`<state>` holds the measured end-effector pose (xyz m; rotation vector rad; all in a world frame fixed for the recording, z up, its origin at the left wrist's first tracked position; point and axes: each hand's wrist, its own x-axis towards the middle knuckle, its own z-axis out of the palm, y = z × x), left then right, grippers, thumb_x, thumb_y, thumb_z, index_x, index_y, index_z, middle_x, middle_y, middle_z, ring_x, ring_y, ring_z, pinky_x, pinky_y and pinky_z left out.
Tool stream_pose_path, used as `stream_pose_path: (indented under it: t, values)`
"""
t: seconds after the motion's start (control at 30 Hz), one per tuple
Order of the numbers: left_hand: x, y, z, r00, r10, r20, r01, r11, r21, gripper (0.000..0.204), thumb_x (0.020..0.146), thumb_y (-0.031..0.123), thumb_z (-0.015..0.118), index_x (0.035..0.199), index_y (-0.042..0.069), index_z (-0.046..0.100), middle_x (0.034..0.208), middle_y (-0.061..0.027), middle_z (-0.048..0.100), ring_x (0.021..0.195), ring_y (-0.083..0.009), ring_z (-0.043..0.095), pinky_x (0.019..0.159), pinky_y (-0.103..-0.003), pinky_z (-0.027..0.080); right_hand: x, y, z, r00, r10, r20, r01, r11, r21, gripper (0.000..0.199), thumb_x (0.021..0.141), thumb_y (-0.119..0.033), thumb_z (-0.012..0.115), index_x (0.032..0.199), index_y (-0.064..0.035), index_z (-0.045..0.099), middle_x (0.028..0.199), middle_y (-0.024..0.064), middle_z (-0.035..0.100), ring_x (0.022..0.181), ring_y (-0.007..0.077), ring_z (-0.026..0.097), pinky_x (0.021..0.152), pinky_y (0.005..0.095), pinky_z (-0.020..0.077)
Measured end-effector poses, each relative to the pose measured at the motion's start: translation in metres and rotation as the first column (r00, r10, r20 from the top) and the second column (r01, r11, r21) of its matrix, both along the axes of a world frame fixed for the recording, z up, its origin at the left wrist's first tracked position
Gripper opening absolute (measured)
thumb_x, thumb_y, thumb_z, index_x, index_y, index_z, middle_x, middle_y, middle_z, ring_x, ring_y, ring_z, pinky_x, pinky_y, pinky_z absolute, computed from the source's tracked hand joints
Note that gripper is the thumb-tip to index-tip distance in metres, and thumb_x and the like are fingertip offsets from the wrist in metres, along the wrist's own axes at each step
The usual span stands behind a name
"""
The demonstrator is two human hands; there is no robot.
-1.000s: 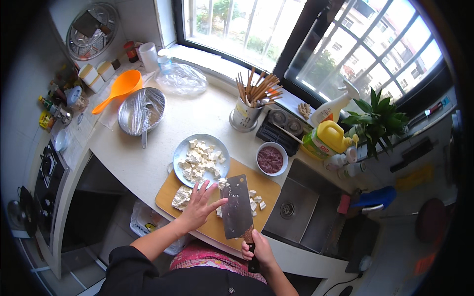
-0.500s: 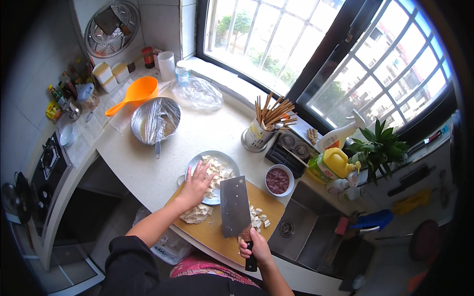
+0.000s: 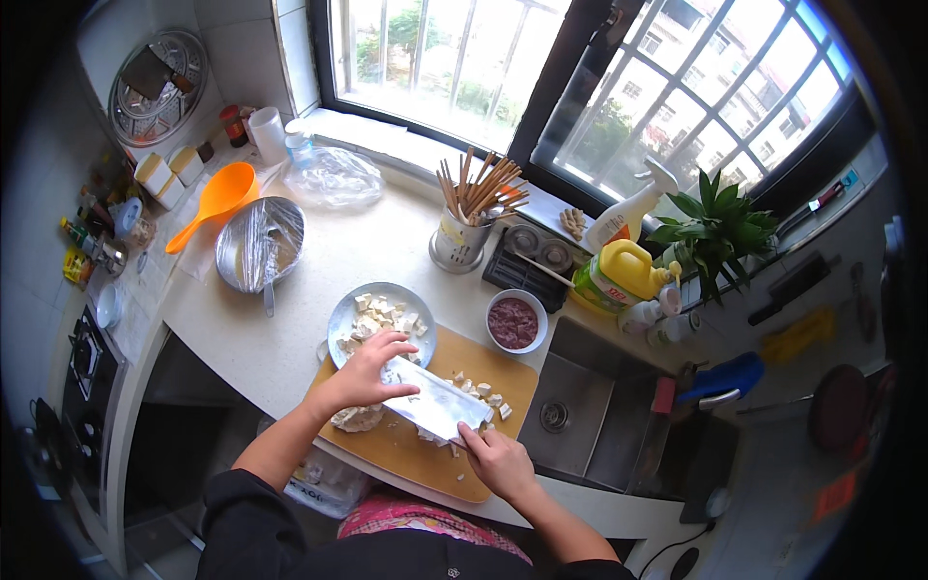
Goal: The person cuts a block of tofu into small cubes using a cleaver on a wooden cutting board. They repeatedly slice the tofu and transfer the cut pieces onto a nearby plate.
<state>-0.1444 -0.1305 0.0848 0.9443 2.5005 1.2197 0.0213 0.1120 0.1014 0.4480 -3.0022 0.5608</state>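
Note:
My right hand grips a cleaver by its handle, most of which is hidden by the fingers. Its broad blade lies tilted over the wooden cutting board, pointing toward the plate. My left hand is open at the far end of the blade, thumb apart from the fingers, next to the plate's near edge. White cubes that look like tofu fill part of the pale plate. More white cubes lie scattered on the board beyond the blade. A rough white lump sits by my left wrist.
A bowl of dark red minced food stands beside the sink. Behind are a chopstick holder, a yellow jug and a potted plant. A film-covered pan and orange ladle sit at left.
The cleaver has swung from upright to slanting toward the plate, its blade now tilted flat. My left hand has drawn back from over the plate to the blade's end. The view has shifted.

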Motion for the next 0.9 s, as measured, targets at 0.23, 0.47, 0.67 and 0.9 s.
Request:
stream_pose_path:
  t: [0.23,0.47,0.67,0.9]
  values:
    - [-0.027,-0.005,-0.035,0.968,0.194,-0.159,-0.237,0.915,-0.326,0.072,0.068,0.048,0.078,0.127,0.015,0.056,0.14,-0.0211,0.041,0.138,-0.0405,0.026,0.11,-0.053,0.024,-0.008,-0.005,-0.002,0.999,0.051,0.003,-0.051,0.999,0.019,0.037,0.083,-0.015,0.062,0.12,-0.0169,0.061,0.07,0.0065,0.054,0.063,0.0228,0.06,0.053,0.0364,0.0492]
    - [-0.046,-0.023,-0.062,0.909,0.308,-0.281,-0.344,0.935,-0.087,0.024,0.072,0.009,0.073,0.096,0.009,0.069,0.118,-0.015,0.059,0.118,-0.0368,0.049,0.1,-0.046,0.04,0.027,0.024,0.015,0.983,-0.121,0.139,0.146,0.972,-0.185,0.037,0.079,-0.014,0.068,0.116,-0.0171,0.064,0.074,0.0081,0.061,0.063,0.0243,0.062,0.057,0.0355,0.052]
    - [0.02,0.031,-0.033,0.991,0.104,-0.08,-0.084,0.972,0.221,0.016,0.078,-0.004,0.061,0.093,0.002,0.065,0.104,-0.0157,0.063,0.103,-0.0332,0.06,0.091,-0.041,0.049,0.058,0.078,-0.022,0.89,-0.41,0.202,0.454,0.839,-0.299,0.039,0.078,-0.011,0.065,0.117,-0.0142,0.064,0.078,0.0131,0.065,0.07,0.0299,0.064,0.066,0.0394,0.0526]
    - [0.067,0.091,-0.076,0.994,0.093,-0.048,-0.084,0.982,0.167,0.03,0.088,0.013,0.063,0.116,0.002,0.059,0.128,-0.0209,0.054,0.129,-0.0385,0.043,0.105,-0.043,0.037,0.08,0.081,-0.046,0.9,-0.339,0.274,0.435,0.738,-0.516,0.031,0.088,-0.012,0.062,0.117,-0.0027,0.06,0.085,0.0124,0.068,0.072,0.0172,0.065,0.067,0.0309,0.0528]
